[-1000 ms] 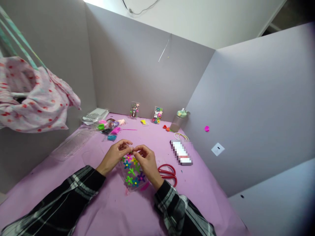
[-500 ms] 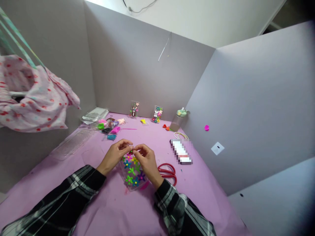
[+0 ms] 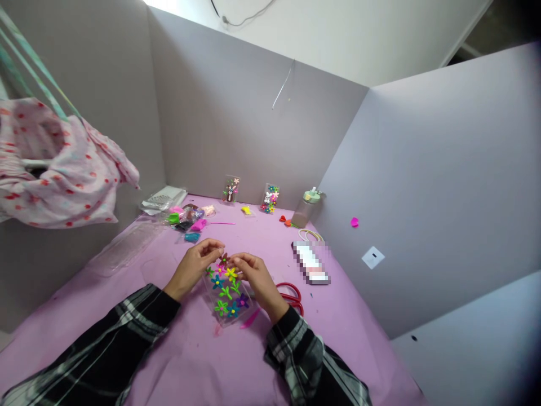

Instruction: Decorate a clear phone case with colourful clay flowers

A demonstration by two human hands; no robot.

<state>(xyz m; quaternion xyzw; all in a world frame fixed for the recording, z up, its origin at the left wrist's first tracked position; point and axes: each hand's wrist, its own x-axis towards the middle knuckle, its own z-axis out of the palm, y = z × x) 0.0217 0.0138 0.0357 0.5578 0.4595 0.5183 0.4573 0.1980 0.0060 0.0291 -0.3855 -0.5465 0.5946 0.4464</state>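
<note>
A clear case [image 3: 210,306] decorated with several bright clay flowers lies on the pink-covered table between my hands. At its top edge sits a small brown flower [image 3: 224,260]. My left hand [image 3: 195,267] is at the upper left corner, thumb and fingertips pinched together just above the brown flower. On the other side, my right hand [image 3: 256,279] has its fingers curled and pinched near the upper right edge, beside a yellow flower [image 3: 230,274]. Whether either pinch holds a small piece cannot be made out. Red-handled scissors [image 3: 296,291] lie partly behind the right hand.
A phone [image 3: 310,263] and a bottle [image 3: 307,207] stand right. Packets of coloured clay [image 3: 192,217] lie back left, near a clear tray [image 3: 127,248]. Two decorated cases [image 3: 270,198] lean on the back wall. A spotted cloth bag [image 3: 67,163] hangs left. A pink piece [image 3: 251,319] lies by the case.
My hands have drawn slightly apart, the right one moving right. The brown flower at the case's top now shows between them, and more of the pink piece is visible.
</note>
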